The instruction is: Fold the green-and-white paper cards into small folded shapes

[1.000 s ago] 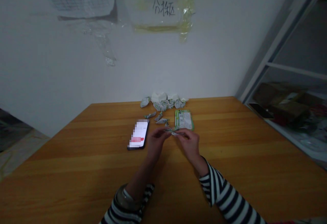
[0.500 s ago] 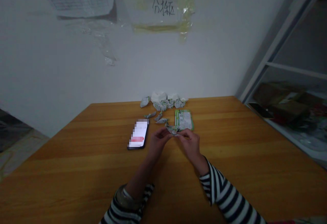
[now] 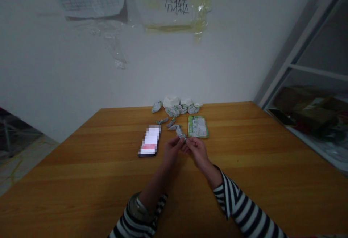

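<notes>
A narrow, crumpled printed wrapper (image 3: 180,132) in white-grey and green is pinched at its near end between both hands. My left hand (image 3: 173,148) has its thumb and fingers closed on the wrapper from the left. From the right, my right hand (image 3: 198,150) grips the same end, its fingertips almost touching the left ones. The wrapper's free end points away toward several small twisted wrappers (image 3: 170,122) lying just beyond. A flat green-and-white printed packet (image 3: 198,126) rests just past my right hand.
To the left, a phone (image 3: 150,141) with a lit screen lies on the wooden table (image 3: 89,165). Crumpled printed wrappers (image 3: 173,111) and white tissue-like wads (image 3: 171,102) sit along the back edge by the wall. Boxes (image 3: 307,111) stand behind a framed panel at right.
My hands have come closer together, the left shifting right and the right slightly left. The wrapper, stretched sideways between them before, now points away from the fingers. The view has shifted slightly.
</notes>
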Demonstrator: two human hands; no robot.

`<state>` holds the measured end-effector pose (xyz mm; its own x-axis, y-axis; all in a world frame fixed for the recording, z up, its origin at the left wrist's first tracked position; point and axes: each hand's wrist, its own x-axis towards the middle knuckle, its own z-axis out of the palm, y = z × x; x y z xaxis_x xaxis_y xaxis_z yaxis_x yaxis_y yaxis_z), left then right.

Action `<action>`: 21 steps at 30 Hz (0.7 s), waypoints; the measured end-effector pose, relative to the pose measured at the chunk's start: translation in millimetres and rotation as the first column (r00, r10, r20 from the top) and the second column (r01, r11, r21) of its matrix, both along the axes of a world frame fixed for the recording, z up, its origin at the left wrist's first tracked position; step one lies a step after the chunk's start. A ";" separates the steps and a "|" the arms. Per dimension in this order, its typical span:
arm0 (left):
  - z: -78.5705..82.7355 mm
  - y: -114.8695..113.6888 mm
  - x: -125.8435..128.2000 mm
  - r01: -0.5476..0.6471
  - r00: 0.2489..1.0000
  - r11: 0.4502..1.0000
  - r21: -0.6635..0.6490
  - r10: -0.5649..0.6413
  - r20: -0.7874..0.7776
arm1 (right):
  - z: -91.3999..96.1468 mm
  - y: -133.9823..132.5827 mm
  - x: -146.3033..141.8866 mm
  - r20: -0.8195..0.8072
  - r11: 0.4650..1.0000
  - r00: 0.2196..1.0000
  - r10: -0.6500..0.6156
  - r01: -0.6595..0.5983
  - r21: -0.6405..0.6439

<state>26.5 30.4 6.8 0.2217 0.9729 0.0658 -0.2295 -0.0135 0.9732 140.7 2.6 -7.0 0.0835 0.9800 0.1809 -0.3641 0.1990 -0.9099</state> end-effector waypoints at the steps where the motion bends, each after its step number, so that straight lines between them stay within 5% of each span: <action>1: -1.8 0.4 0.1 0.000 1.000 1.000 -0.013 0.000 0.015 | -0.9 0.1 0.2 0.022 1.000 1.000 0.003 -0.002 -0.006; 5: -2.2 2.7 -3.1 -0.058 0.998 0.998 -0.039 0.058 0.005 | -0.9 -0.5 3.1 0.142 1.000 0.990 -0.023 0.024 -0.011; 10: 3.9 2.1 -9.2 -0.122 0.947 0.980 0.157 0.162 -0.277 | 7.4 1.7 12.3 0.292 0.953 0.907 -0.304 0.288 0.099; 16: 9.7 -6.4 -7.8 0.075 0.788 0.921 0.381 0.180 -0.589 | 5.5 10.3 17.9 0.238 0.996 0.968 -0.073 0.059 0.063; 21: 11.8 -11.7 -2.2 0.187 0.780 0.893 0.409 0.118 -0.614 | -13.5 11.9 16.9 0.204 0.978 0.957 -0.206 0.207 0.021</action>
